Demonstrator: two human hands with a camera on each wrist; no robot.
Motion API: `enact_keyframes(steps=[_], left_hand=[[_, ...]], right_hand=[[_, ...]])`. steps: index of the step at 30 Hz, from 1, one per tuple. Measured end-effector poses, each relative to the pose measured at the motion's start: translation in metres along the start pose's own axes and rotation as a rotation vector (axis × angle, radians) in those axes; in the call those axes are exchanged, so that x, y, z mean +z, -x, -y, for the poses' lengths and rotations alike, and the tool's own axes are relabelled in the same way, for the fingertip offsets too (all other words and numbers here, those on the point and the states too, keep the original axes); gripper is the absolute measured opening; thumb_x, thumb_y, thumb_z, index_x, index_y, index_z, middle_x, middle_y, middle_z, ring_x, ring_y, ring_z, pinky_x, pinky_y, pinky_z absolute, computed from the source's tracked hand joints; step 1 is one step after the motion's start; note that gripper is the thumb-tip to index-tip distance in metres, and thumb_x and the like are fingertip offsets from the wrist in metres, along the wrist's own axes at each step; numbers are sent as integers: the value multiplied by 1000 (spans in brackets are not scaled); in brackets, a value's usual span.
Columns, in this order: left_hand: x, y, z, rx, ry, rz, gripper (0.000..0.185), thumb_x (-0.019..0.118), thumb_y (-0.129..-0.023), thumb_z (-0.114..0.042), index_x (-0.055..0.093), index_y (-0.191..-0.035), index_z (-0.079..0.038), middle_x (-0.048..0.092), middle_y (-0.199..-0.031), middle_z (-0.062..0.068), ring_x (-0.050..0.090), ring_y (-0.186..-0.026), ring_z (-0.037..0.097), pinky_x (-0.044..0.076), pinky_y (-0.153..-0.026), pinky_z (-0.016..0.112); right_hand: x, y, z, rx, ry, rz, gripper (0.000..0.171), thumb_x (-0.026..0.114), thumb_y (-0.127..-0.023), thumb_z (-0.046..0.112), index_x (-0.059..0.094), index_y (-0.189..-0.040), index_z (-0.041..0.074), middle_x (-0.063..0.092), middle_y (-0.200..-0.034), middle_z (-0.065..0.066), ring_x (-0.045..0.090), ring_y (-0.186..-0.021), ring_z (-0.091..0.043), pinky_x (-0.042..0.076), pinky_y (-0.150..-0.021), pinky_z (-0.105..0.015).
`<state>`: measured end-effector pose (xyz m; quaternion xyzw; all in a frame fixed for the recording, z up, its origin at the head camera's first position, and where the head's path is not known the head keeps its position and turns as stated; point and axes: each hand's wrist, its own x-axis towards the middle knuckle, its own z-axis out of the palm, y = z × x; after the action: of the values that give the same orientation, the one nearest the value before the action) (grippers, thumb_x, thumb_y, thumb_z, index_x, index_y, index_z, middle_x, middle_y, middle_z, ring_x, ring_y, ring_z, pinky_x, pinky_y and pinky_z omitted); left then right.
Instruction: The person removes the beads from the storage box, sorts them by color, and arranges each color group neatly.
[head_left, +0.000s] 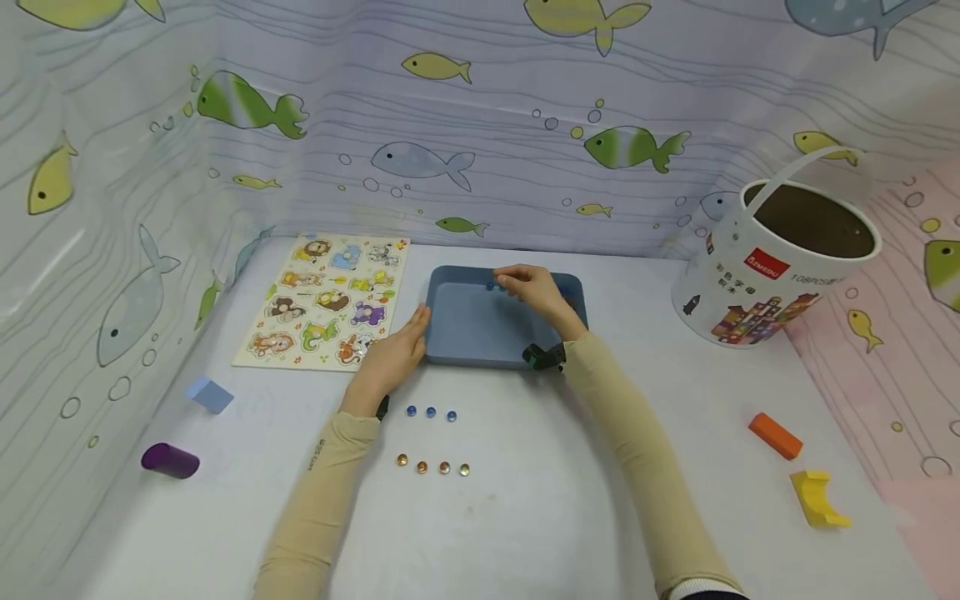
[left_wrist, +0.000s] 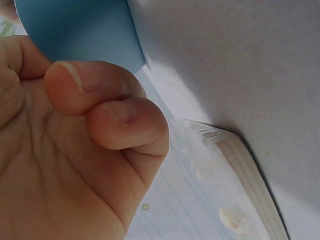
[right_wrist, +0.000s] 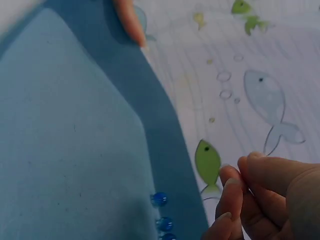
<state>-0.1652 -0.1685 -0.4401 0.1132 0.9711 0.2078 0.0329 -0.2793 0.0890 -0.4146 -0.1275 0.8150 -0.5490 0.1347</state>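
Reaching over tray mid-frame, right hand curls empty fingers near blue beads; left hand rests flat-fingered against tray's left edge.

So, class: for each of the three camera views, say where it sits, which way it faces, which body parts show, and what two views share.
Head: worn high, facing forward and down at the blue tray, both sleeved arms, left hand and right hand.
Left wrist: under the left hand, facing along the palm at the tray.
Right wrist: by the right hand, facing the tray and blue beads.
Shared: the tray appears in all three.
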Motion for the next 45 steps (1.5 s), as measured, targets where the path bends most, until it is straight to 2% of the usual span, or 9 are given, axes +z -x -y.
enact_keyframes(steps=[7, 11, 14, 17, 21, 29, 40, 43, 45], left_hand=[[4, 0, 0, -2, 4, -6, 54, 34, -103, -21, 23, -154, -10, 20, -162, 5, 64, -110, 36, 54, -63, 38], [4, -1, 1, 6, 0, -12, 54, 35, -103, -21, 24, -154, -9, 20, -162, 5, 55, -125, 35, 55, -76, 44], [3, -1, 1, 6, -3, -12, 54, 35, -103, -21, 23, -154, -9, 20, -161, 5, 50, -130, 34, 55, -79, 45], [2, 0, 1, 6, -2, -12, 54, 35, -103, -21, 23, -154, -9, 20, -161, 5, 54, -127, 34, 55, -70, 41], [2, 0, 2, 9, -1, -18, 54, 35, -103, -21, 23, -154, -9, 21, -161, 5, 61, -117, 36, 52, -59, 35], [2, 0, 1, 4, 8, -6, 54, 35, -103, -22, 21, -155, -10, 19, -162, 4, 53, -127, 35, 55, -76, 43], [4, -1, 1, 4, 5, -4, 54, 35, -103, -22, 22, -155, -11, 20, -162, 3, 53, -128, 34, 55, -80, 45], [3, 0, 1, 2, 7, -10, 54, 35, -103, -22, 23, -154, -10, 20, -161, 4, 51, -129, 34, 55, -82, 46], [2, 0, 1, 0, 7, -12, 54, 35, -103, -21, 23, -154, -10, 20, -161, 4, 51, -130, 34, 55, -83, 46]], right_hand=[[12, -23, -11, 47, 60, -100, 29, 58, -97, 18, 66, -124, 8, 65, -126, -13, 62, -110, -30, 51, -94, -41], [18, -29, -13, 63, 103, -152, 26, 60, -96, 17, 69, -119, 10, 68, -122, -11, 65, -107, -27, 53, -91, -39], [21, -33, -15, 41, 143, -165, 25, 62, -95, 16, 70, -118, 11, 68, -120, -9, 65, -106, -24, 54, -85, -35], [24, -36, -17, 6, 193, -165, 24, 62, -94, 14, 70, -116, 10, 69, -118, -9, 65, -105, -24, 55, -81, -33], [26, -38, -18, -30, 259, -169, 22, 63, -93, 11, 72, -114, 8, 70, -116, -10, 65, -105, -24, 55, -83, -35], [28, -39, -19, -26, 383, -158, 22, 64, -92, 12, 73, -113, 11, 71, -118, -7, 62, -114, -25, 49, -99, -41], [31, -38, -16, -21, 676, -80, 23, 67, -92, 20, 73, -113, 15, 71, -114, -5, 65, -106, -23, 53, -89, -41], [30, -39, -16, -46, 675, -61, 23, 66, -92, 20, 72, -112, 13, 71, -113, -6, 65, -103, -23, 53, -88, -39], [28, -39, -16, -47, 600, -44, 22, 66, -92, 20, 72, -111, 11, 70, -111, -8, 64, -100, -23, 53, -85, -38]])
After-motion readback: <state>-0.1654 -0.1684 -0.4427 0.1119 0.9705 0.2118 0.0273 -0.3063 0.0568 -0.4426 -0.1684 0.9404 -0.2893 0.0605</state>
